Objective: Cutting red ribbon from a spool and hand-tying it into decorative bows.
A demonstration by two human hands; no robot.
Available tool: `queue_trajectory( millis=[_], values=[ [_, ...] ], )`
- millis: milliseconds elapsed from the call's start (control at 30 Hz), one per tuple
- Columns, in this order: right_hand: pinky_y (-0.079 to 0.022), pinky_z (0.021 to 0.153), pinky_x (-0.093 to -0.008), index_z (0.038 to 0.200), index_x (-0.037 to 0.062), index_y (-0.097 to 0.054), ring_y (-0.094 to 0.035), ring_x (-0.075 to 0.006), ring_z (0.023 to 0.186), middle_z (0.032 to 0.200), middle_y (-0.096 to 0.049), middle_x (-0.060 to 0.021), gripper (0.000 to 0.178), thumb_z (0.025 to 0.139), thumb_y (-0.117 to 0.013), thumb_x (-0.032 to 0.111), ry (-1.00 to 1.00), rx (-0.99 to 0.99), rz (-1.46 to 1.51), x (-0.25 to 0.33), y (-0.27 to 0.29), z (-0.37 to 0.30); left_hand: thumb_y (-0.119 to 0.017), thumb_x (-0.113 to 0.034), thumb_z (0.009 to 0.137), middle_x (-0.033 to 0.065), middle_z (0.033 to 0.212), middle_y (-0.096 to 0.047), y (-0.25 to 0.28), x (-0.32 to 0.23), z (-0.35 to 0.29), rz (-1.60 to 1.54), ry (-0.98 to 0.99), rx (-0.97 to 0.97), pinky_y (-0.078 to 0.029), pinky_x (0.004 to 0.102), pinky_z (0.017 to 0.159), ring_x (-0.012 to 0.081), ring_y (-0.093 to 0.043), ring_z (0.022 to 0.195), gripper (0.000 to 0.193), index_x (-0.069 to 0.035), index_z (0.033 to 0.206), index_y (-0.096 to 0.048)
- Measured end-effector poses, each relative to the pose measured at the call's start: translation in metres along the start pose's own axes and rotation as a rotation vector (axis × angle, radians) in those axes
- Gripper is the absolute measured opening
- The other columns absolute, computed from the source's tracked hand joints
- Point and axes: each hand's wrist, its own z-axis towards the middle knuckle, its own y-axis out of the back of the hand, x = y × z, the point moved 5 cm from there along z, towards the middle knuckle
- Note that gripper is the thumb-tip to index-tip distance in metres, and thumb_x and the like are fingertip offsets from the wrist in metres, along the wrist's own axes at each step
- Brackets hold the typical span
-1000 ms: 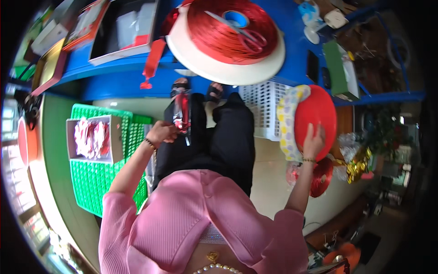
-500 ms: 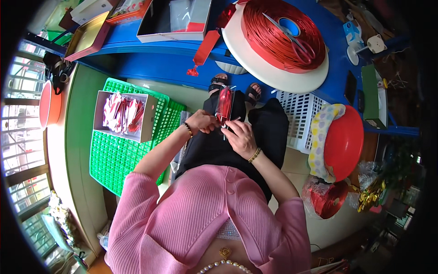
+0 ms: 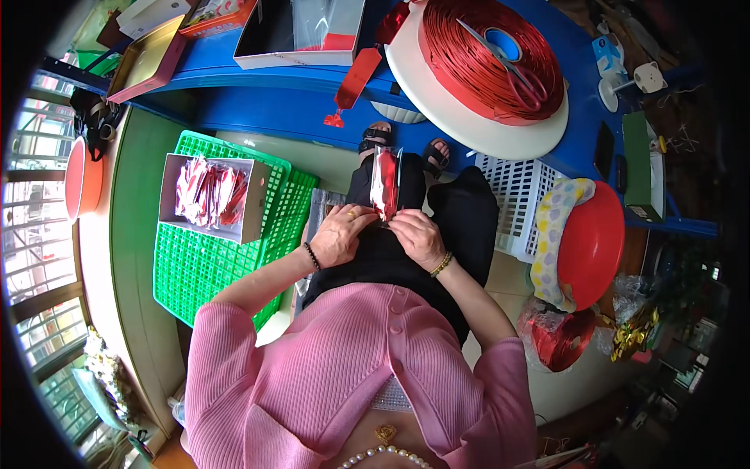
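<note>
Clear packet w/ red stuff inside (image 3: 385, 184) is at 12, over the lap's black trousers, upright in view; L hand (image 3: 340, 234) pinches its near end from the 9 side, R hand (image 3: 418, 237) pinches same end from the 3 side, fingertips close tog. Can't tell if packet rests on the legs. Containers, clock from mid-view: grey box (image 3: 252, 205) btwn 9 & 10, full of red-and-white strips (image 3: 209, 191), sits on green crate (image 3: 203, 273). Box w/ dark inside (image 3: 305, 59) at 11 has clear sleeves (image 3: 312, 23) & a red pc; shallow pink tray, gold inside (image 3: 148, 62), at 10. White basket (image 3: 508, 203) nr 2–3; red basin (image 3: 598, 246) at 3, spotted cloth (image 3: 551, 234) along its rim. Red roll in clear plastic (image 3: 558, 344) at 4. Blue table (image 3: 582, 66) runs across 12: big red ribbon roll (image 3: 453, 78) at 1 on a white disc (image 3: 500, 144), scissors (image 3: 508, 66) on top. Barred windows (image 3: 39, 258) at 9.
</note>
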Motion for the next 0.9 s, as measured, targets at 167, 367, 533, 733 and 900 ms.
queue_trajectory(
  millis=[167, 367, 533, 733, 900],
  values=[
    [-0.049, 0.068, -0.0326, 0.080, 0.0021, -0.062, -0.060, -0.0257, 0.079, 0.081, -0.061, -0.0095, 0.005, 0.076, -0.064, 0.003, -0.223, 0.048, 0.174, -0.012, 0.000, 0.004, -0.062, -0.001, 0.067, 0.0092, 0.104, -0.056, -0.012, 0.011, -0.003, -0.215, 0.050, -0.226, -0.041, 0.0368, 0.083, 0.0272, -0.052, 0.096, 0.035, -0.005, 0.101, -0.059],
    [-0.047, 0.060, -0.0329, 0.079, -0.0006, -0.059, -0.060, -0.0275, 0.067, 0.077, -0.060, -0.0130, 0.010, 0.082, -0.060, 0.009, -0.475, 0.097, 0.303, -0.021, -0.007, 0.003, -0.070, -0.007, 0.070, 0.0080, 0.081, -0.060, -0.037, 0.029, -0.007, -0.566, 0.386, -0.487, -0.042, 0.0328, 0.079, 0.0209, -0.055, 0.084, 0.008, -0.002, 0.074, -0.066],
    [-0.046, 0.056, -0.0347, 0.078, 0.0006, -0.058, -0.061, -0.0282, 0.065, 0.071, -0.060, -0.0133, 0.015, 0.082, -0.060, 0.015, -0.546, 0.151, 0.237, -0.025, -0.013, 0.008, -0.068, -0.008, 0.071, 0.0067, 0.085, -0.060, -0.050, 0.033, -0.011, -0.600, 0.663, -0.535, -0.041, 0.0290, 0.078, 0.0176, -0.054, 0.086, 0.006, -0.002, 0.071, -0.067],
    [-0.044, 0.051, -0.0362, 0.067, 0.0014, -0.060, -0.060, -0.0291, 0.056, 0.060, -0.059, -0.0143, 0.027, 0.079, -0.063, 0.025, -0.706, 0.227, 0.191, -0.026, -0.020, 0.020, -0.068, -0.011, 0.069, 0.0075, 0.083, -0.060, -0.063, 0.045, -0.018, -0.593, 0.775, -0.602, -0.042, 0.0293, 0.078, 0.0181, -0.054, 0.084, 0.011, -0.001, 0.067, -0.065],
    [-0.044, 0.049, -0.0362, 0.062, 0.0012, -0.060, -0.060, -0.0288, 0.053, 0.058, -0.059, -0.0149, 0.031, 0.077, -0.066, 0.028, -0.757, 0.215, 0.148, -0.027, -0.020, 0.024, -0.069, -0.013, 0.070, 0.0036, 0.072, -0.057, -0.070, 0.059, -0.019, -0.532, 0.810, -0.531, -0.042, 0.0261, 0.065, 0.0121, -0.053, 0.072, 0.016, -0.001, 0.066, -0.059]
  ],
)
